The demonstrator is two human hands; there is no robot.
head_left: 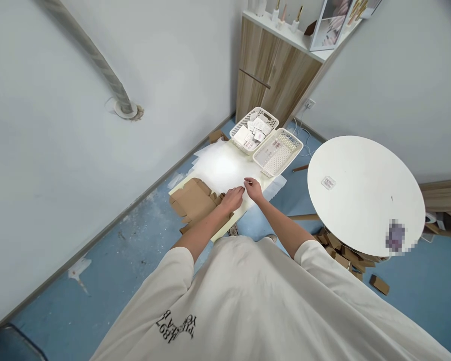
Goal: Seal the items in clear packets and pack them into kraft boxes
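Observation:
My left hand point(233, 199) is low over the near edge of a bright white sheet stack point(221, 163), its fingers bent and pressed together. Just to its right, almost touching, my right hand point(253, 190) has its fingers curled in a pinch. Anything between the fingers of either hand is too small to make out. Flattened brown cardboard boxes point(193, 201) lie left of my left hand, partly under that forearm. Beyond my hands are a white basket point(236, 125) of small white packets point(256, 131) and a second white basket point(296, 145) with a few clear, printed pieces inside.
A round white table point(361, 190) stands to the right, with a small clear case point(328, 182) on it. Folded brown boxes point(346, 255) are heaped below it. A wood-grain cabinet point(270, 65) is at the back, near cables point(304, 130). A wall point(116, 165) runs along the left.

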